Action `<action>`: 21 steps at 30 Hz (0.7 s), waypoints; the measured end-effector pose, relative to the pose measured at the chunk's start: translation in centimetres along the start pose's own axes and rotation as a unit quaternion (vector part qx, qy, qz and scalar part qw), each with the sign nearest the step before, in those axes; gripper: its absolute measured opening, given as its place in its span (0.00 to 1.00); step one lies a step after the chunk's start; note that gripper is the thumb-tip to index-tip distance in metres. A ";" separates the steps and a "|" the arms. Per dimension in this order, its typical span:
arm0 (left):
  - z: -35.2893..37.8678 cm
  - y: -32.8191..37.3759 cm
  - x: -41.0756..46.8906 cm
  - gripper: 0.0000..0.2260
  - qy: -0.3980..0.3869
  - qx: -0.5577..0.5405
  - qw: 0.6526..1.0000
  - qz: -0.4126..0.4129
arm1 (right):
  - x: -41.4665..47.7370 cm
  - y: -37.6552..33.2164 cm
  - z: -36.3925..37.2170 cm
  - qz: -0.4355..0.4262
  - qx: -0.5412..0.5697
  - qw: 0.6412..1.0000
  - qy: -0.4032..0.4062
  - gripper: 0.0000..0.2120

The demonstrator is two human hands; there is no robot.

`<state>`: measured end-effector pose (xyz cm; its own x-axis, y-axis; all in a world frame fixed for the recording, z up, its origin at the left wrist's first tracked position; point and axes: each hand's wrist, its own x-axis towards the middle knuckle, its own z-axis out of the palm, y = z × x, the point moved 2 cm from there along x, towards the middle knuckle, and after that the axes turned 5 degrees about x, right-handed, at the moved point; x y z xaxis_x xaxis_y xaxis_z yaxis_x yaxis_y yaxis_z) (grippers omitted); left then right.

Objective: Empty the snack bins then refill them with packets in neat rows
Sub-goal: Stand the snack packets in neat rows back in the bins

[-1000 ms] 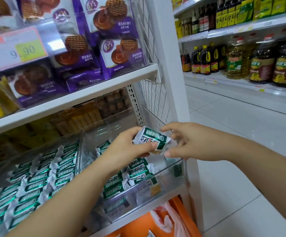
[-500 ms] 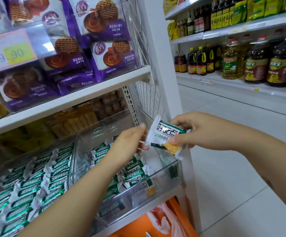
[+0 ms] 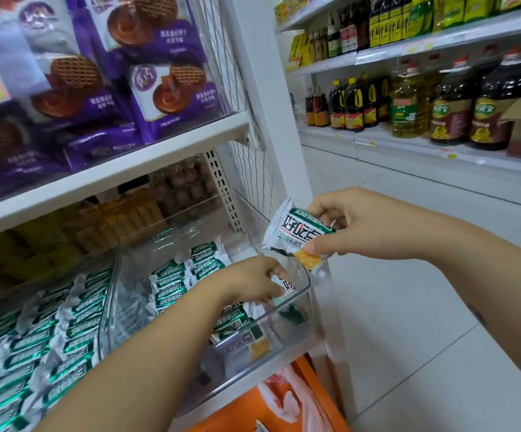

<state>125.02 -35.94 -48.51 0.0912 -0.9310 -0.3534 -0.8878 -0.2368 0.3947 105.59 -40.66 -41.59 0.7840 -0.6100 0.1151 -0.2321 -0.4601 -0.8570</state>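
Observation:
Two clear plastic bins stand side by side on the lower shelf. The right bin (image 3: 305, 277) holds green-and-white snack packets (image 3: 172, 277) along its left and front, with bare floor at the right. My left hand (image 3: 253, 280) is inside it, fingers curled round a packet (image 3: 290, 288) near the right wall. My right hand (image 3: 358, 226) is above the bin's right rim and pinches a green-and-white packet (image 3: 296, 233). The left bin (image 3: 109, 294) is packed with neat rows of the same packets (image 3: 34, 347).
Purple waffle packs (image 3: 172, 85) fill the shelf above. A white shelf post (image 3: 281, 135) stands right of the bins. An orange bag (image 3: 284, 403) sits below. Oil and sauce bottles (image 3: 408, 101) line shelves across the tiled aisle (image 3: 408, 307).
My right hand took the packet from my left hand and lifted it to the right. My left hand dropped into the right bin and closed on another packet.

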 end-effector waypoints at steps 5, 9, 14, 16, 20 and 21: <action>-1.9 -0.7 -2.8 0.06 0.087 -0.046 0.994 0.047 | 0.1 0.2 -0.1 -0.001 -0.006 1.000 -0.003 0.11; -2.0 -2.4 -5.5 0.10 0.134 -0.253 0.957 0.056 | 0.1 0.2 -0.1 -0.002 -0.005 1.000 -0.001 0.11; -1.2 -4.2 -7.6 0.10 0.129 -0.244 0.959 0.065 | -0.1 -0.1 0.4 -0.001 -0.002 1.000 -0.008 0.10; -0.7 -4.0 -8.1 0.04 0.099 -0.234 0.965 0.068 | -0.1 -0.2 0.7 0.000 -0.006 1.000 -0.011 0.10; 0.5 -3.7 -8.2 0.11 0.085 -0.109 0.989 0.062 | 0.0 -0.2 0.7 0.000 -0.003 1.000 -0.011 0.10; 0.6 -3.8 -8.0 0.12 0.098 -0.091 0.989 0.067 | 0.1 -0.2 0.7 0.000 -0.002 1.000 -0.011 0.11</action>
<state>127.37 -27.40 -47.71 0.0807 -0.9890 -0.1236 -0.8040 -0.1379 0.5784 106.14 -40.12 -41.74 0.7969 -0.5951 0.1035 -0.2340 -0.4621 -0.8554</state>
